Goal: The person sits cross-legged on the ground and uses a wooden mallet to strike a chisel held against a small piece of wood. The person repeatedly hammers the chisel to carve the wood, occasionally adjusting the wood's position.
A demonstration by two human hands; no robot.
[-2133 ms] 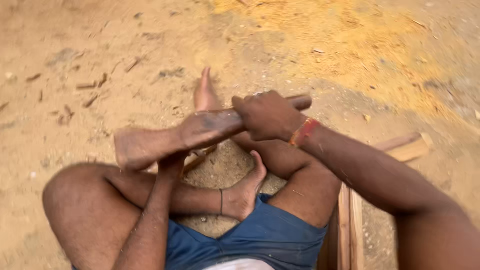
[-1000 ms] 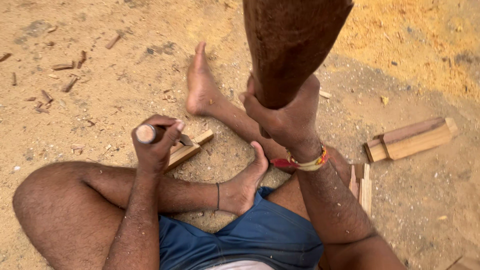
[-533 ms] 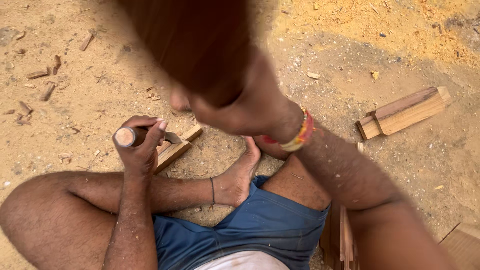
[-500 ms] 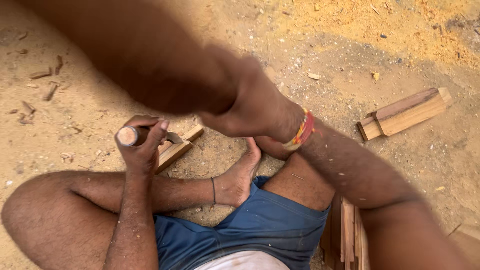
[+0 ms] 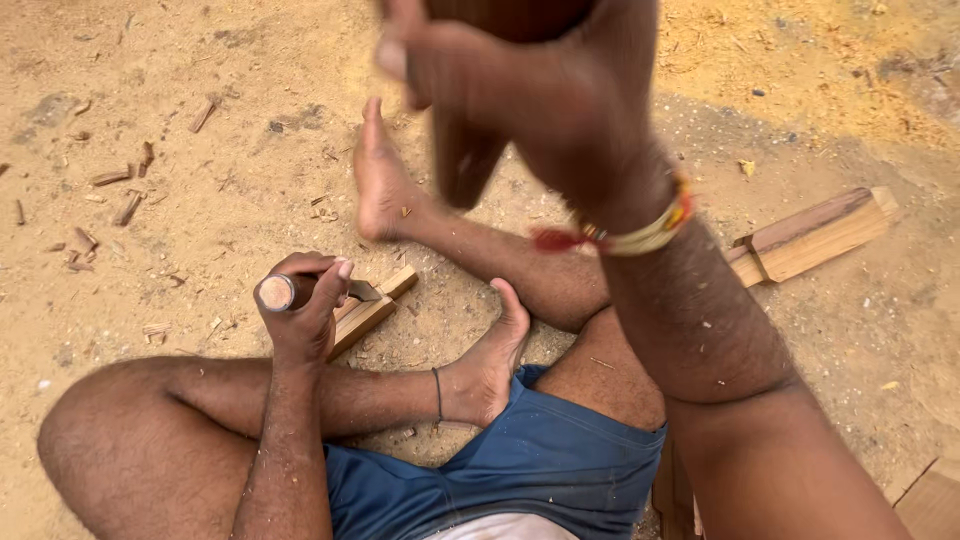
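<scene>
I sit on sandy ground with my legs folded. My left hand (image 5: 305, 310) is closed around a chisel (image 5: 285, 292) with a round wooden handle end, its blade resting on a small wooden piece (image 5: 372, 308) on the ground. Close to the camera, my right hand (image 5: 530, 95) is raised high and grips a dark wooden mallet (image 5: 465, 150); it is blurred. A red and yellow band circles my right wrist. The mallet hangs well above the chisel.
A notched wooden block (image 5: 815, 235) lies on the ground at the right. Wood chips (image 5: 110, 190) are scattered at the upper left. More wooden pieces (image 5: 935, 500) show at the lower right corner. My bare feet lie near the workpiece.
My right hand swung the mallet down across the view and has lifted it again, now high near the camera. My left hand has kept the chisel on the wooden piece.
</scene>
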